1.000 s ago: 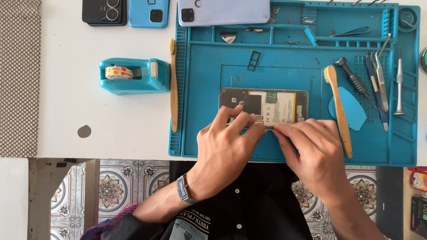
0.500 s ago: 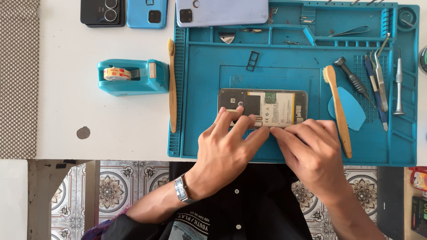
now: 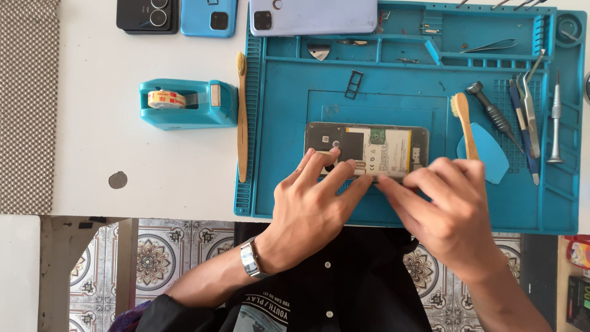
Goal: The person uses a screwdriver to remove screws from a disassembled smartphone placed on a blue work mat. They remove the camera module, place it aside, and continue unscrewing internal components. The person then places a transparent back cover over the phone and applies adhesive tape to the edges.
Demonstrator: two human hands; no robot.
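Note:
An opened phone [image 3: 375, 147] with its back off lies flat on the blue repair mat [image 3: 295, 110], battery and boards showing. My left hand [image 3: 313, 209] rests fingers spread on the phone's left near edge, holding it down. My right hand [image 3: 452, 212] touches the phone's near edge at the middle with its fingertips pinched together; whether something small sits between them I cannot tell. Both hands meet at the phone's lower rim.
On the mat lie a bamboo brush [image 3: 465, 123], a blue pick [image 3: 488, 154], screwdrivers and tweezers [image 3: 528, 117], a SIM tray [image 3: 353, 84] and a lilac phone [image 3: 313, 15]. Left of the mat lie a second brush [image 3: 241, 117], a tape dispenser [image 3: 187, 103] and two phones [image 3: 178, 15].
Both hands stay on the phone's near edge; my left fingers have shifted slightly along it. The phone has not moved.

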